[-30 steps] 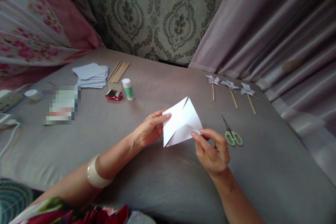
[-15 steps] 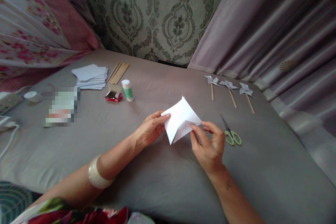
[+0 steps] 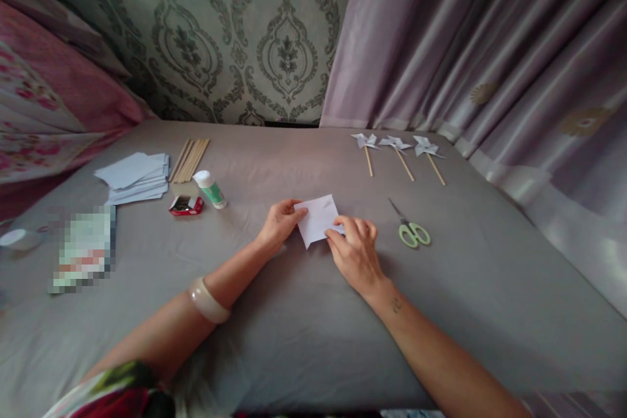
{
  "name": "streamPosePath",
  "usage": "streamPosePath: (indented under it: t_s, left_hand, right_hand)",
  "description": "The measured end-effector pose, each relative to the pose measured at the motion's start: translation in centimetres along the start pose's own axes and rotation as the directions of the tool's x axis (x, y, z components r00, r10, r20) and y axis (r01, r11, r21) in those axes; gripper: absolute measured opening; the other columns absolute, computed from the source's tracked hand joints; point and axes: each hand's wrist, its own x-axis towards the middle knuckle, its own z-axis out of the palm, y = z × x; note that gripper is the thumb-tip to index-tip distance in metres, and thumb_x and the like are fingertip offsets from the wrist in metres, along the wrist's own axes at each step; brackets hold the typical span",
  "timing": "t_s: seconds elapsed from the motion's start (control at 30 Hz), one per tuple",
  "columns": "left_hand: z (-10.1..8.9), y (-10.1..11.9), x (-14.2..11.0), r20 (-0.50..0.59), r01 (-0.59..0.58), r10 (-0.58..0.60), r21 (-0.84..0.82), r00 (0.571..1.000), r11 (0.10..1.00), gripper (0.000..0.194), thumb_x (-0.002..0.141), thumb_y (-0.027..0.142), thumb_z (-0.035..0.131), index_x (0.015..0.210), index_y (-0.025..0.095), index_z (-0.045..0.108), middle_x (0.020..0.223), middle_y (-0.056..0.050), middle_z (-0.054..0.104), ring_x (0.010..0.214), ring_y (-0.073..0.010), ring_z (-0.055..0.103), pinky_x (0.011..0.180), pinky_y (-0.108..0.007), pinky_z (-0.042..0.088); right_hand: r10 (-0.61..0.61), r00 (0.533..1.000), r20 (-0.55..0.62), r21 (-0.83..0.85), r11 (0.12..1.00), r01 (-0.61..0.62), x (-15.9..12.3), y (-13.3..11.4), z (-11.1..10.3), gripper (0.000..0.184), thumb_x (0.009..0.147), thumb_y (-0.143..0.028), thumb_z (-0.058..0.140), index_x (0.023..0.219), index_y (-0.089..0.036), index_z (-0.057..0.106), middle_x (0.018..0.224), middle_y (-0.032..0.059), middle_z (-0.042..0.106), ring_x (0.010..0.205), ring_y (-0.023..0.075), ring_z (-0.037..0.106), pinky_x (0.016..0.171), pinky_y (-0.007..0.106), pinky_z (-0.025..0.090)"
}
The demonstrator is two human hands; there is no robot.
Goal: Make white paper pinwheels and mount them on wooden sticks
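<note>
Head view. A white paper sheet [image 3: 318, 217], thin, smooth and roughly four-sided, was held between the two hands above the middle of a grey cloth [image 3: 274, 339]; whether its underside touched the cloth could not be told. The left hand [image 3: 281, 222] was clamped on its left corner, thumb flat on top and fingers partly hidden behind. The right hand [image 3: 357, 248] pinched the right edge between thumb and forefinger, the other fingers curled. The hands stood apart, with the sheet spanning the gap. A pale, glossy, ring-shaped bangle [image 3: 208, 302] encircled the left forearm.

To the right of the right hand lay scissors [image 3: 409, 232] with slim metal blades and rounded, pale green handle loops. Beyond them, three pinwheels [image 3: 425, 145] of angular white paper vanes on straight wooden sticks lay in a row. On the left were a loosely fanned stack of flat white paper [image 3: 132, 176] and, just beside it, a bundle of slender, light wooden sticks [image 3: 191, 160]. Nearer the left hand, a small red open box [image 3: 186, 208] with dark contents stood near a cylindrical white-and-green bottle [image 3: 210, 189]. Damask-patterned wallpaper [image 3: 287, 46] and a softly sheened, pleated mauve curtain [image 3: 416, 46] formed the background.
</note>
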Motion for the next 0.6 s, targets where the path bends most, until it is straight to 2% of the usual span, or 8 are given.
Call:
streamPosePath:
  t_s: [0.07, 0.1, 0.17, 0.23, 0.3, 0.37, 0.47, 0.6]
  left_hand:
    - [0.0, -0.1, 0.4, 0.002, -0.118, 0.119, 0.176, 0.993, 0.977, 0.016, 0.073, 0.021, 0.067, 0.088, 0.016, 0.062, 0.080, -0.006, 0.068, 0.072, -0.0173, 0.063, 0.066, -0.026, 0.049]
    - [0.0, 0.0, 0.4, -0.006, -0.198, 0.209, 0.297, 0.978, 0.934, 0.019, 0.073, 0.021, 0.066, 0.092, 0.017, 0.062, 0.088, -0.007, 0.068, 0.081, -0.0191, 0.063, 0.071, -0.028, 0.049]
    - [-0.3, 0.0, 0.3, 0.008, -0.346, 0.411, 0.554, 0.912, 0.757, 0.026, 0.074, 0.018, 0.066, 0.100, 0.017, 0.062, 0.104, -0.010, 0.065, 0.096, -0.0221, 0.060, 0.080, -0.031, 0.048]
    - [-0.6, -0.1, -0.2, 0.113, -0.433, 0.529, 0.727, 0.841, 0.533, 0.024, 0.076, 0.016, 0.064, 0.099, 0.018, 0.063, 0.106, -0.010, 0.064, 0.101, -0.0228, 0.057, 0.087, -0.035, 0.046]
    - [-0.9, -0.4, -0.8, 0.268, -0.497, 0.523, 0.786, 0.809, 0.367, 0.014, 0.080, 0.013, 0.058, 0.092, 0.017, 0.065, 0.095, -0.008, 0.066, 0.093, -0.0212, 0.059, 0.086, -0.035, 0.046]
    - [-1.0, -0.9, -1.3, 0.402, -0.562, 0.468, 0.781, 0.787, 0.272, 0.013, 0.083, 0.012, 0.054, 0.086, 0.016, 0.066, 0.087, -0.007, 0.067, 0.085, -0.0193, 0.060, 0.082, -0.033, 0.047]
    - [-0.9, -1.3, -1.8, 0.490, -0.614, 0.432, 0.761, 0.757, 0.211, 0.014, 0.085, 0.012, 0.053, 0.082, 0.015, 0.066, 0.086, -0.008, 0.068, 0.082, -0.0185, 0.060, 0.080, -0.032, 0.047]
    - [-0.7, -1.1, -2.2, 0.488, -0.597, 0.404, 0.776, 0.773, 0.205, 0.015, 0.087, 0.012, 0.051, 0.080, 0.014, 0.065, 0.087, -0.008, 0.067, 0.084, -0.0179, 0.060, 0.082, -0.031, 0.048]
  right_hand:
    - [0.011, 0.997, 0.071, 0.013, 1.000, -0.012, 0.1, 0.1, 0.3, 0.012, 0.086, -0.017, 0.058, 0.085, -0.022, 0.069, 0.100, 0.0070, 0.063, 0.094, 0.0216, 0.049, 0.088, 0.038, 0.032]
    - [0.013, 0.995, 0.095, 0.015, 1.000, -0.015, 0.1, 0.2, 0.4, 0.012, 0.086, -0.017, 0.058, 0.083, -0.022, 0.068, 0.097, 0.0065, 0.063, 0.092, 0.0212, 0.049, 0.086, 0.037, 0.032]
    - [0.017, 0.991, 0.136, 0.021, 1.000, -0.020, 0.2, 0.2, 0.4, 0.012, 0.087, -0.019, 0.057, 0.082, -0.021, 0.068, 0.091, 0.0058, 0.064, 0.088, 0.0207, 0.050, 0.082, 0.036, 0.033]
    - [0.029, 0.984, 0.176, 0.027, 0.999, -0.034, 0.2, 0.2, 0.4, 0.012, 0.088, -0.022, 0.058, 0.083, -0.021, 0.068, 0.087, 0.0057, 0.064, 0.086, 0.0208, 0.050, 0.078, 0.035, 0.034]
    - [0.038, 0.978, 0.205, 0.033, 0.998, -0.046, 0.2, 0.2, 0.4, 0.012, 0.088, -0.027, 0.059, 0.085, -0.020, 0.068, 0.085, 0.0059, 0.064, 0.084, 0.0211, 0.051, 0.076, 0.035, 0.034]
    - [0.041, 0.976, 0.215, 0.044, 0.998, -0.051, 0.2, 0.1, 0.4, 0.014, 0.087, -0.030, 0.060, 0.085, -0.019, 0.068, 0.084, 0.0061, 0.064, 0.084, 0.0212, 0.052, 0.075, 0.034, 0.034]
    - [0.031, 0.978, 0.207, 0.084, 0.995, -0.049, 0.1, 0.0, 0.6, 0.014, 0.089, -0.029, 0.058, 0.085, -0.019, 0.068, 0.085, 0.0060, 0.065, 0.085, 0.0207, 0.053, 0.075, 0.033, 0.036]
    - [0.048, 0.974, 0.220, 0.147, 0.986, -0.082, -0.1, -0.1, 0.9, 0.015, 0.091, -0.025, 0.055, 0.083, -0.020, 0.067, 0.083, 0.0052, 0.066, 0.081, 0.0189, 0.056, 0.075, 0.031, 0.038]
